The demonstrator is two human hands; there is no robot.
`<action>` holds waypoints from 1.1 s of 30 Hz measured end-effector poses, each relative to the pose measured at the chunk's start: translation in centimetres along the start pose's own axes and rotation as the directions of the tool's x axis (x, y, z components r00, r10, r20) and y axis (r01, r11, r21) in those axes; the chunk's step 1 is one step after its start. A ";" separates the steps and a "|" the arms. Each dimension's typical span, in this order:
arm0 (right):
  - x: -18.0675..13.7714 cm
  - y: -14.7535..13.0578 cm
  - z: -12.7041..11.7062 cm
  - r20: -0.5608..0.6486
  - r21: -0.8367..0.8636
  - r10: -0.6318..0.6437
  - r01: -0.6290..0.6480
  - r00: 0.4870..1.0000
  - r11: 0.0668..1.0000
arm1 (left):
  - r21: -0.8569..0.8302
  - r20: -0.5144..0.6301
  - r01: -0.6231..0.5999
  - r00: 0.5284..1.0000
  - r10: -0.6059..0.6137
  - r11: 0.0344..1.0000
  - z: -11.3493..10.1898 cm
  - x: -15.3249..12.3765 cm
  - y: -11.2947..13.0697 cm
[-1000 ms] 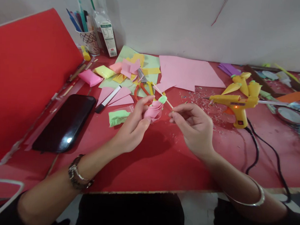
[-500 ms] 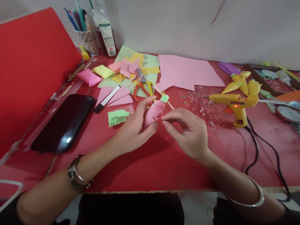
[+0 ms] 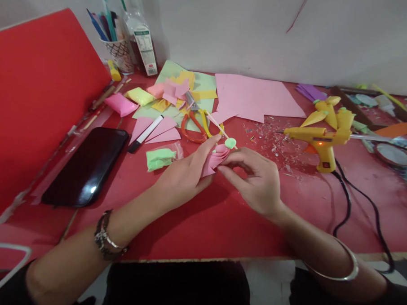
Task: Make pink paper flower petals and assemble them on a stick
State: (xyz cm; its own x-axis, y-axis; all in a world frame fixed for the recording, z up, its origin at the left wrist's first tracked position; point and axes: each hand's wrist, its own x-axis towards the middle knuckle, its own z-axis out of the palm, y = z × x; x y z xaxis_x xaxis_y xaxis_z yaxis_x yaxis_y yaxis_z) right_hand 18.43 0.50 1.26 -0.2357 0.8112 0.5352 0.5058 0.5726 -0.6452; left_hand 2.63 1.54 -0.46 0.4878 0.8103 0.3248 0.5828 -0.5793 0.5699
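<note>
A rolled pink paper flower (image 3: 216, 157) with a small green clay blob (image 3: 230, 143) on a thin wooden stick (image 3: 215, 123) sits between my two hands above the red table (image 3: 193, 224). My left hand (image 3: 185, 172) is wrapped round the flower from the left, thumb up along it. From the right, my right hand (image 3: 256, 175) pinches the flower's lower edge with its fingertips.
A yellow glue gun (image 3: 320, 138) with a black cord lies right, orange-handled scissors (image 3: 194, 125) and pink paper sheets (image 3: 253, 98) behind the hands. A black phone (image 3: 86, 165), a marker (image 3: 146, 134), green clay bag (image 3: 160, 158) and a red board (image 3: 37, 96) are left.
My right hand let go of the stick's end and moved left to pinch the pink flower. The flower has tilted and shifted slightly right and lower with both hands.
</note>
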 end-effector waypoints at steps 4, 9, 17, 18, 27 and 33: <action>0.0 0.0 0.1 0.011 -0.006 -0.020 0.020 1.000 1.000 | -0.034 0.003 -0.019 1.000 0.020 0.999 0.1 0.0 -0.1; 0.0 0.1 0.1 0.021 -0.039 -0.111 0.111 0.994 0.993 | -0.099 -0.011 -0.009 1.000 0.008 0.995 0.1 0.1 0.1; -0.1 0.0 0.2 0.020 -0.095 -0.115 0.117 0.993 0.989 | -0.117 -0.061 -0.084 0.995 0.078 0.990 0.3 0.0 -0.4; -0.1 0.0 0.2 0.017 -0.097 -0.102 0.103 0.995 0.990 | -0.110 -0.072 -0.098 0.993 0.091 0.989 0.4 0.0 -0.5; -0.1 0.3 0.2 0.036 -0.079 -0.076 0.079 0.996 0.994 | -0.153 -0.091 -0.071 0.994 0.058 0.986 0.5 0.1 -0.4; -0.1 0.1 0.1 0.060 -0.062 -0.111 0.115 0.992 0.992 | -0.195 -0.075 -0.014 0.997 0.000 0.981 0.5 0.1 -0.4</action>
State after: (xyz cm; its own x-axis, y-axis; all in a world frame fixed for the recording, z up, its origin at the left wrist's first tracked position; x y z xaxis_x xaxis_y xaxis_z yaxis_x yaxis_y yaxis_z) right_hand 18.46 0.54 1.09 -0.3394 0.7483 0.5700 0.5255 0.6534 -0.5449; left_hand 2.73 1.79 -1.03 0.4378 0.8149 0.3799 0.4376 -0.5622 0.7017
